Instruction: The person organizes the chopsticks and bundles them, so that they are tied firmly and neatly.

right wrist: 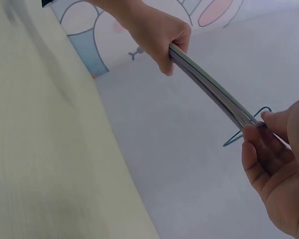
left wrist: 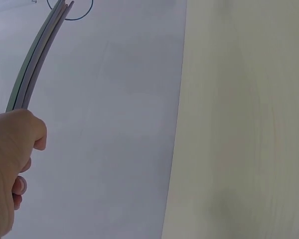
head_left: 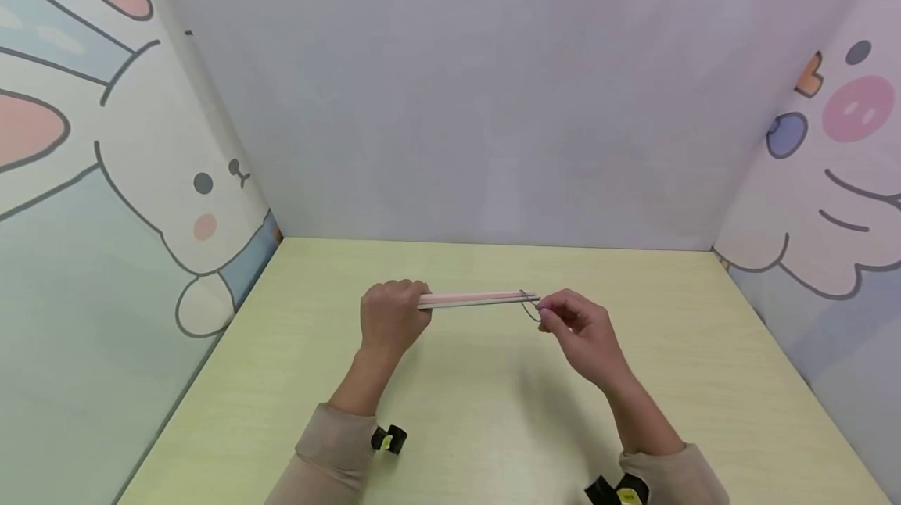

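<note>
My left hand [head_left: 394,317] grips a bundle of slim chopsticks [head_left: 479,299], pinkish and pale green-grey, held nearly level above the table. Their far ends point right, toward my right hand [head_left: 580,333]. Around those ends hangs a thin dark rubber band [head_left: 529,312], its loop wider than the bundle. My right thumb and fingertips pinch the band right at the chopstick tips. In the right wrist view, part of the teal loop [right wrist: 233,138] sticks out below the chopsticks [right wrist: 209,84]. From the left wrist, curled fingers [left wrist: 27,129] wrap the bundle's near end, which they hide.
A pale yellow table [head_left: 450,427] lies below both hands. Behind it rises a plain grey-white wall [head_left: 479,98]. Side panels show a cartoon rabbit [head_left: 155,177] at left and a cartoon pig [head_left: 809,216] at right. Black straps with small devices [head_left: 389,439] sit at both sleeve cuffs.
</note>
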Demonstrator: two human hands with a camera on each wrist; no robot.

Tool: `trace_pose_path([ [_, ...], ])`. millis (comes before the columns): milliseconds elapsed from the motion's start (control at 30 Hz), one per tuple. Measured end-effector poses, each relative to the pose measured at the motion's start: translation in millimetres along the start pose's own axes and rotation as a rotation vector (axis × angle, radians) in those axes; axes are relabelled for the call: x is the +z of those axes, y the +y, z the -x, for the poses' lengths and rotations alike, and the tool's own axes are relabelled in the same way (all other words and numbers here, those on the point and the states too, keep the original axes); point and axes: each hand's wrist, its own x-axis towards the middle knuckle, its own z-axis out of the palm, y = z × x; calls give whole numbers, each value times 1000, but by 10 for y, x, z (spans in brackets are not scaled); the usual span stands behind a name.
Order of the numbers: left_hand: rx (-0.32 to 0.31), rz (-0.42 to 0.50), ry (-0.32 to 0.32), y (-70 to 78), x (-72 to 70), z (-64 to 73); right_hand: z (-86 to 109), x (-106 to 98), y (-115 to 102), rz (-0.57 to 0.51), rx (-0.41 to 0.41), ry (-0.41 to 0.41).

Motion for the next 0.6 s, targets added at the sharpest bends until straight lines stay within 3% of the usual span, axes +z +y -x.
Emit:
trace_pose_path([
  [133, -11, 1, 24, 2, -11, -27, 38, 22, 12, -22, -76, -192],
  [233, -19, -4, 45, 3, -15, -40, 64, 58, 38, -34, -112, -279],
  [433, -40, 6, 124, 7, -42, -67, 93, 98, 89, -15, -120, -274],
  [600, -51, 12, 227, 6, -42, -86, 88, 93, 153, -76, -43, -195],
])
